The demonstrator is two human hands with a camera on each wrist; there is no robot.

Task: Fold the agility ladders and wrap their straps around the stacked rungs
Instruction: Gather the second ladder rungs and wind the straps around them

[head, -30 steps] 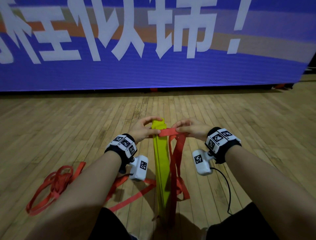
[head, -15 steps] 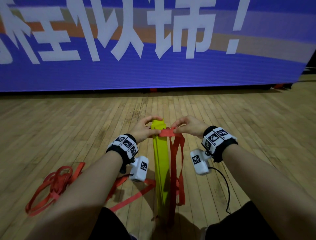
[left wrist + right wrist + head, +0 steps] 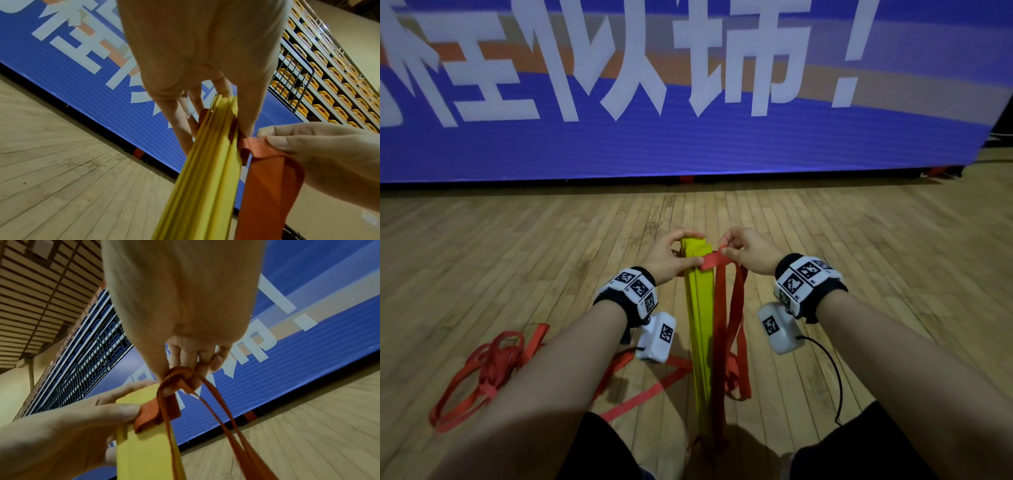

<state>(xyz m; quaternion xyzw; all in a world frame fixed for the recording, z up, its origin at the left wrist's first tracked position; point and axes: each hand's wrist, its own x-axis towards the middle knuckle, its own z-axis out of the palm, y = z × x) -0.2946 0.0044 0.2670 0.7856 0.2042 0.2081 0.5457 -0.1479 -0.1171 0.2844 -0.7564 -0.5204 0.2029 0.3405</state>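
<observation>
Rising slightly, the right hand is pinching the flat red webbing strap; the left hand is clamping the stacked yellow plastic rungs. Slack could let the strap slip off beside the left thumb.

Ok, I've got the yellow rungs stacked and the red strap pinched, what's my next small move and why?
Probably carry the red strap across the yellow rungs with the right hand. The left hand already grips the stack, and strap loops hang loose beside it.

Both forearms reaching forward side by side, left hand curling fingers and thumb around a stack, right hand pinching a strap between fingertips.
</observation>
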